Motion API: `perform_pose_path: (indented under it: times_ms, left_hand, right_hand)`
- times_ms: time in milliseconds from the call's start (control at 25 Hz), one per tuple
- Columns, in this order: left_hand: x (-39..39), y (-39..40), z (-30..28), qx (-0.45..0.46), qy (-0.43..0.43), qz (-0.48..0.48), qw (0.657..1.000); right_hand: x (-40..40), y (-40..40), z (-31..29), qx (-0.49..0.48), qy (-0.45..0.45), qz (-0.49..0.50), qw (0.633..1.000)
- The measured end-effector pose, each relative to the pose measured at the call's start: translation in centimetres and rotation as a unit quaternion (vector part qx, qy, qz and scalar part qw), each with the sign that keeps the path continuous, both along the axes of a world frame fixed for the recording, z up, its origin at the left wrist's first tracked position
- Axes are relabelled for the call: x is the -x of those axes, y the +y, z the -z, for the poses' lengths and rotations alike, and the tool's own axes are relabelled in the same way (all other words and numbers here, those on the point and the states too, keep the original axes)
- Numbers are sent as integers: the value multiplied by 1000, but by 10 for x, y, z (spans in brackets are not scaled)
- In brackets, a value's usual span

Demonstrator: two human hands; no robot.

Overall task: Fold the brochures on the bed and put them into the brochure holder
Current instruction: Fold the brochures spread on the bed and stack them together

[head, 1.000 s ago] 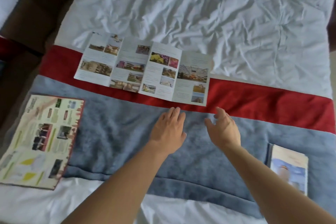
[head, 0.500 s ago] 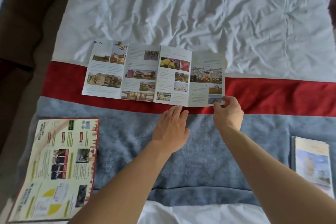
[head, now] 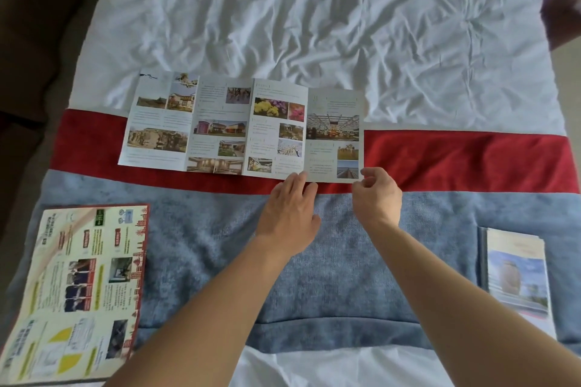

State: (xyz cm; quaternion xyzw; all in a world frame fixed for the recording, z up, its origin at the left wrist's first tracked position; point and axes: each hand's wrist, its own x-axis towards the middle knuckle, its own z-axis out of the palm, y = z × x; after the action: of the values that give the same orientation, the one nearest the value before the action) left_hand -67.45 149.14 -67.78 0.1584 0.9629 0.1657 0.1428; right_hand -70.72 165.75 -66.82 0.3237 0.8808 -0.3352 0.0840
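- Brochure (head: 242, 129) lies unfolded across the bed's (head: 345, 25) red band, well inside its edges.
- My right hand (head: 377, 195) pinches its near right corner, to lift that panel, I judge.
- My left hand (head: 290, 214), open, presses the near edge flat as an anchor.

Three brochures: unfolded (head: 242, 129), red-bordered (head: 78, 289), folded (head: 515, 273); two hands.

Your left hand (head: 290, 217) covers the near edge of the open brochure (head: 245, 127), whose small print is too fine to read. The poster-like brochure (head: 78, 289) runs off the bottom-left edge. The folded brochure (head: 517, 273) is blurred, its lower end unclear.
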Motion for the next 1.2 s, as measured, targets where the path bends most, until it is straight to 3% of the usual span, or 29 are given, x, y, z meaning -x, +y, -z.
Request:
perform_pose_path:
  times_ms: [240,520,800,1080,1200]
  left_hand:
    - [9,4,2,37,-9,-1,999]
    - [20,22,5,71,-31,30,997]
    - [7,90,1,38,-27,38,998]
    - [18,74,5,58,-25,8,998]
    - [24,40,14,88,-23,-9,996]
  right_hand:
    - [2,1,5,94,-9,-7,995]
    - [-2,25,-2,59,54,-6,997]
    - [-15,91,-10,33,20,33,999]
    - [-5,75,6,165,-53,65,983]
    - [6,49,15,208,-33,102,972]
